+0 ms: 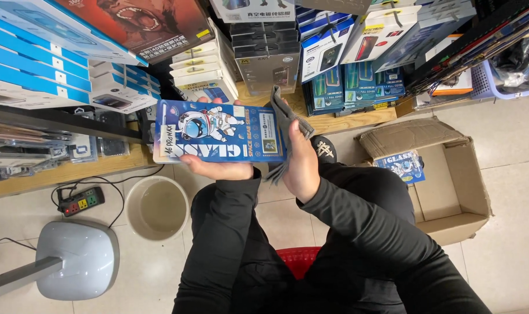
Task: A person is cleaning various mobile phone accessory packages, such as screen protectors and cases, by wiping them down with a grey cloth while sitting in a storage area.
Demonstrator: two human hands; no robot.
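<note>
Left hand [218, 167] grips a blue box [219, 131] from below, fingertips showing past its far edge, palm hidden beneath. Right hand [302, 160] pinches a grey cloth [284, 125] against the box's right end; its fingers vanish behind the fabric. Right of the knees, an open carton [450, 180] holds another blue pack [400, 164], half cut off by the flap.
</note>
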